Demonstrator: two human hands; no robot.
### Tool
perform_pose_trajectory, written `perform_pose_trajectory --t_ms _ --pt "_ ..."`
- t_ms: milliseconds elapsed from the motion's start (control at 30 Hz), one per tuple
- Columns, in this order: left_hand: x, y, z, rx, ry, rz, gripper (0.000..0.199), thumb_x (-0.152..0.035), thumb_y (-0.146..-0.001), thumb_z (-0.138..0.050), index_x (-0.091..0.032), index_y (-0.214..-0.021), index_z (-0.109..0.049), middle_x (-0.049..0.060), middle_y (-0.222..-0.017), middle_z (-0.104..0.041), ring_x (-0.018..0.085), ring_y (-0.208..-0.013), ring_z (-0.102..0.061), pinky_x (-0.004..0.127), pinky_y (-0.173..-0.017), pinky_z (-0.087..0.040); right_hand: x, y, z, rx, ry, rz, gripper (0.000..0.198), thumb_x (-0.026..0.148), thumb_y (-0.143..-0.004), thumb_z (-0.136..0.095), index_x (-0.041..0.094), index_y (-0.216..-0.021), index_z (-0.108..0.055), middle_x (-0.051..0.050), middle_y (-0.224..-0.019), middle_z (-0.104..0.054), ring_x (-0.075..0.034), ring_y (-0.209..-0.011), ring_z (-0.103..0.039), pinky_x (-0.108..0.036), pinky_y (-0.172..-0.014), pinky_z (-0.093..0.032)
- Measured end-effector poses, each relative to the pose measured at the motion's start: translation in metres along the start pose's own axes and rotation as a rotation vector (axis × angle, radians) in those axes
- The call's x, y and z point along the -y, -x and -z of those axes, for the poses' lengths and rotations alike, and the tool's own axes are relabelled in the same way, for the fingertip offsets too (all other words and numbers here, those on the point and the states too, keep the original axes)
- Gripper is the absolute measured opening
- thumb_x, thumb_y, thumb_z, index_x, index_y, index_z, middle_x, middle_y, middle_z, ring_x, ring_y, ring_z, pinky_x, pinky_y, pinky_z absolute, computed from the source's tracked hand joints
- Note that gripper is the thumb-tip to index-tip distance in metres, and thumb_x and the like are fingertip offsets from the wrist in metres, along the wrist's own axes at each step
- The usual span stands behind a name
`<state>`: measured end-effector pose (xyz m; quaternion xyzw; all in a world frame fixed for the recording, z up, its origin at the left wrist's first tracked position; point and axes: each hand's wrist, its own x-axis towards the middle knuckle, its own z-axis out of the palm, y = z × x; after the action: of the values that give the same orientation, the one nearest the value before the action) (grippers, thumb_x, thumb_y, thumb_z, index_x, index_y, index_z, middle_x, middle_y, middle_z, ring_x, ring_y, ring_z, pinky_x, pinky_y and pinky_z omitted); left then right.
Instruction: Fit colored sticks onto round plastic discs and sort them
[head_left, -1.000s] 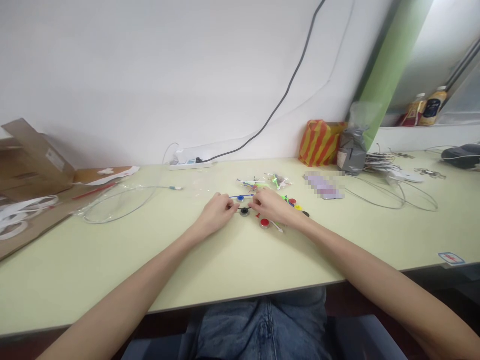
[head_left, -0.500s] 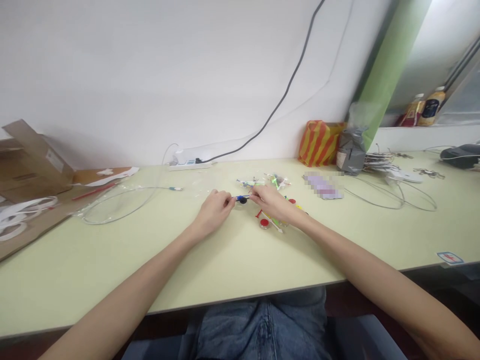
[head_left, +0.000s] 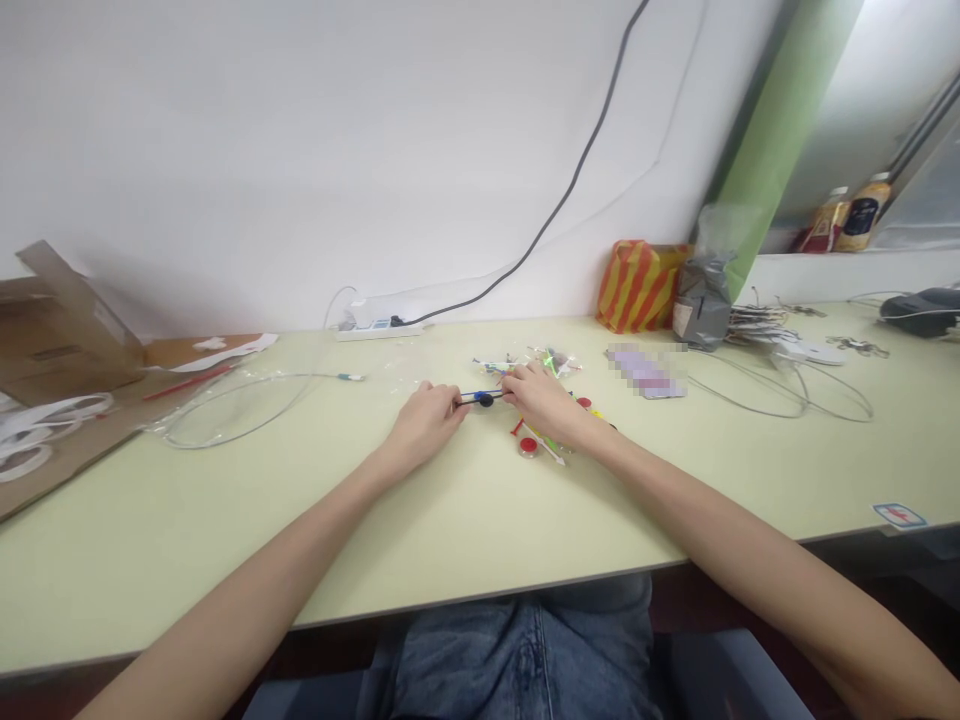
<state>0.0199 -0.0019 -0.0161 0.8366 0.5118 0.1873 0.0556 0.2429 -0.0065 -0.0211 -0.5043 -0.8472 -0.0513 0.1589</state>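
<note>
My left hand (head_left: 429, 420) is closed in a pinch on one end of a thin blue-and-black plastic stick piece (head_left: 478, 398). A round black disc (head_left: 486, 401) sits at the middle of that piece. The fingers of my right hand (head_left: 541, 402) pinch its other end, so it stretches level between both hands just above the table. Under and beside my right hand lie a small round piece with a red top (head_left: 528, 446), a white arrow-like stick (head_left: 553, 453) and other bright plastic parts. My right hand partly hides these.
Behind my hands lies a clear bag of coloured plastic parts (head_left: 555, 362). A phone (head_left: 649, 372) and a striped bag (head_left: 634, 288) are to the right. A looped cable (head_left: 247, 440) and a cardboard box (head_left: 67, 330) lie left. A power strip (head_left: 382, 331) stands against the wall.
My left hand has shifted slightly, and more of the blue and black lengths now shows between my hands. My right hand stays nearly in place.
</note>
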Motion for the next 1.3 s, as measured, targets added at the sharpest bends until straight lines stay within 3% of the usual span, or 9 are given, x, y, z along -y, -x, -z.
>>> perform_pose_trajectory --t_ms 467,667,800,900,967,1133,1300 --pt "0.009 -0.003 -0.003 -0.015 -0.044 -0.059 0.02 -0.034 -0.094 -0.052 -0.022 -0.086 -0.065 0.007 -0.082 -0.063 0.027 -0.089 -0.052 0.035 -0.07 -0.038 0.001 -0.003 -0.003 0.056 0.029 0.03 0.021 0.022 -0.103 -0.046 0.017 -0.104 -0.067 -0.014 -0.112 -0.062 -0.028 -0.109 -0.049 -0.042 -0.096 -0.037" --pt "0.008 -0.004 -0.002 -0.02 -0.048 -0.032 0.02 -0.036 -0.094 -0.053 -0.022 -0.086 -0.066 0.007 -0.081 -0.063 0.027 -0.089 -0.052 0.034 -0.069 -0.037 -0.004 -0.003 0.012 0.006 -0.169 0.044 0.015 0.018 -0.098 -0.052 0.016 -0.1 -0.067 -0.01 -0.1 -0.066 -0.023 -0.1 -0.055 -0.035 -0.09 -0.04" --pt "0.006 -0.003 -0.001 -0.026 -0.023 -0.026 0.017 -0.037 -0.093 -0.057 -0.022 -0.091 -0.066 0.006 -0.081 -0.063 0.027 -0.091 -0.052 0.033 -0.068 -0.037 -0.015 0.004 0.036 0.221 -0.525 0.155 0.012 0.023 -0.092 -0.062 0.015 -0.086 -0.068 -0.003 -0.082 -0.067 -0.015 -0.075 -0.056 -0.027 -0.068 -0.041" --pt "0.003 -0.002 0.0 -0.044 -0.023 -0.037 0.017 -0.037 -0.093 -0.058 -0.022 -0.096 -0.065 0.006 -0.082 -0.064 0.027 -0.093 -0.052 0.033 -0.069 -0.037 -0.02 0.01 0.049 0.463 -0.707 0.174 0.01 0.026 -0.085 -0.07 0.016 -0.085 -0.071 -0.003 -0.081 -0.072 -0.015 -0.072 -0.06 -0.025 -0.063 -0.042" --pt "0.0 -0.001 0.001 -0.069 -0.04 -0.045 0.018 -0.036 -0.095 -0.055 -0.021 -0.098 -0.065 0.007 -0.086 -0.064 0.028 -0.095 -0.051 0.035 -0.072 -0.039 -0.018 0.013 0.051 0.538 -0.734 0.173 0.008 0.024 -0.083 -0.071 0.016 -0.085 -0.072 -0.003 -0.081 -0.074 -0.015 -0.073 -0.063 -0.025 -0.063 -0.043" --pt "-0.008 0.0 0.005 -0.187 -0.048 -0.081 0.019 -0.028 -0.097 -0.048 -0.02 -0.098 -0.065 0.008 -0.095 -0.063 0.027 -0.098 -0.05 0.038 -0.081 -0.042 -0.002 0.012 0.04 0.451 -0.743 0.189 0.002 0.018 -0.083 -0.069 0.016 -0.083 -0.07 -0.004 -0.081 -0.075 -0.016 -0.074 -0.065 -0.026 -0.067 -0.046" --pt "-0.015 0.001 0.008 -0.221 0.066 -0.23 0.023 -0.019 -0.097 -0.043 -0.02 -0.098 -0.066 0.006 -0.092 -0.065 0.024 -0.096 -0.052 0.036 -0.085 -0.044 -0.005 0.006 0.034 0.188 -0.624 0.128 0.013 0.011 -0.086 -0.061 0.018 -0.095 -0.068 -0.004 -0.091 -0.073 -0.015 -0.077 -0.062 -0.026 -0.07 -0.043"
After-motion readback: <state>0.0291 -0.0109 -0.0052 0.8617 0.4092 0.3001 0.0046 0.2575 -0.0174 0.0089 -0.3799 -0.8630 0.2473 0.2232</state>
